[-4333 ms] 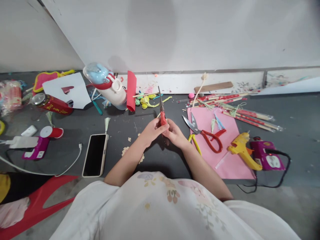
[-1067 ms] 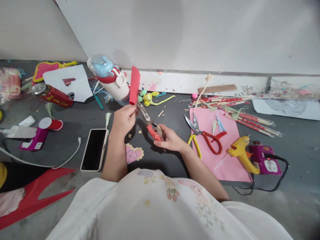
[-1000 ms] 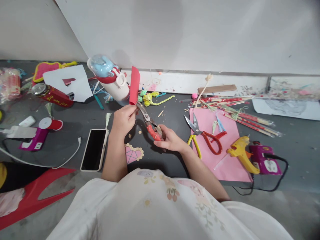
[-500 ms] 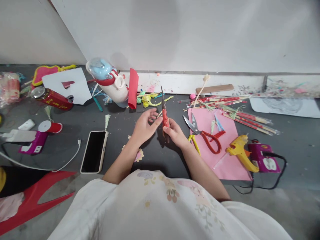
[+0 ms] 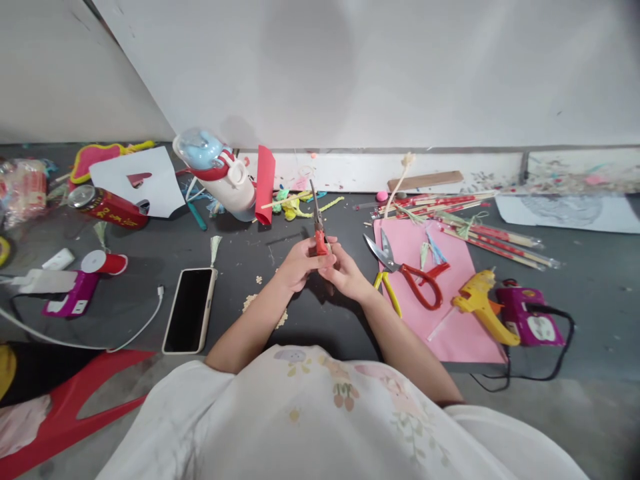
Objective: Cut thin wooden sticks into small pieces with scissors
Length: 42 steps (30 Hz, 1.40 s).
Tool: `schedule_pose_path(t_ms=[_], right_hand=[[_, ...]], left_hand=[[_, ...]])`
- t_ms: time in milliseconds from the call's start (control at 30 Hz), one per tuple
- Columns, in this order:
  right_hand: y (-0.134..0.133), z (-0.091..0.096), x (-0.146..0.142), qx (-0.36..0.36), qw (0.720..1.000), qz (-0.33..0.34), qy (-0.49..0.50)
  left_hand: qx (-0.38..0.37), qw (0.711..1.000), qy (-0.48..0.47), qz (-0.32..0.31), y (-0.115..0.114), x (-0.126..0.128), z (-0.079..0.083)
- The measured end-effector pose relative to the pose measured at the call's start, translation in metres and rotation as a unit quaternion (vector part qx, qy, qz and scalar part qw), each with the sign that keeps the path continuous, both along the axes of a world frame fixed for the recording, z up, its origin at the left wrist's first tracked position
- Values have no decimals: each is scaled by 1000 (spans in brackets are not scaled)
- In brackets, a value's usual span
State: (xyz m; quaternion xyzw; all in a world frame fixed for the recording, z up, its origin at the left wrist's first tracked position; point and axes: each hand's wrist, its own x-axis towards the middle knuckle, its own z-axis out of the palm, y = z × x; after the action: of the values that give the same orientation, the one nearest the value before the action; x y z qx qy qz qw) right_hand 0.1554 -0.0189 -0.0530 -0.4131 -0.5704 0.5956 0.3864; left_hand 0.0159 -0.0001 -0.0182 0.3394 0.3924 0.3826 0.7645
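Red-handled pliers [image 5: 320,240] over the desk [image 5: 590,273] between back and front edges, left grip [image 5: 299,265] and right grip [image 5: 349,273] both clasping them; pale pieces [image 5: 249,302] already down near front edge, thin stick [image 5: 285,201] by tips seemingly uncut, amount left can't tell.

On my left, a phone [image 5: 189,310] lies face up on the dark surface [image 5: 600,287], near a spool of red thread [image 5: 113,265]. Further from me I see a red can [image 5: 110,208] and a white bottle [image 5: 230,190] with a blue top. On my right, open scissors [image 5: 381,253] and a yellow glue gun [image 5: 483,303] rest on a pink sheet [image 5: 463,343].
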Motion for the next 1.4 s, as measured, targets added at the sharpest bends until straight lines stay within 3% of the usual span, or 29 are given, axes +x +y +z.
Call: schedule_pose_path(t_ms=[200,400,467,533,600,667,767,800,867,967,1200,1400], right_hand=[[0,-3,-2,21,999,-3,32],[-3,-1,-4,-33,999,-5,34],[-2,0,-5,-49,998,-14,29],[-1,1,-5,-53,998,-41,13],[1,2,-4,-45,996,-74,-15],[2,3,-2,-33,995,-87,-45],[0,6,-2,-20,996,-54,-74],[-1,8,-3,-18,996,-35,-79],[-3,11,-4,-16,996,1,-91],[-5,15,-5,-5,993,41,-113],[-6,20,-3,10,988,101,-118],[-5,19,-2,28,985,114,-123]], left_hand=[[6,1000,1,6,-1,1,-1],[10,998,47,-38,2,-2,4],[59,994,91,-32,3,-3,3],[157,972,170,34,4,-6,2],[281,905,290,135,5,-12,2],[397,792,414,210,5,-19,4],[502,636,527,257,8,-33,9],[517,602,548,264,9,-38,11],[528,561,577,273,13,-46,12],[529,548,591,264,17,-54,12],[505,589,568,274,18,-55,6],[497,595,567,278,19,-61,6]])
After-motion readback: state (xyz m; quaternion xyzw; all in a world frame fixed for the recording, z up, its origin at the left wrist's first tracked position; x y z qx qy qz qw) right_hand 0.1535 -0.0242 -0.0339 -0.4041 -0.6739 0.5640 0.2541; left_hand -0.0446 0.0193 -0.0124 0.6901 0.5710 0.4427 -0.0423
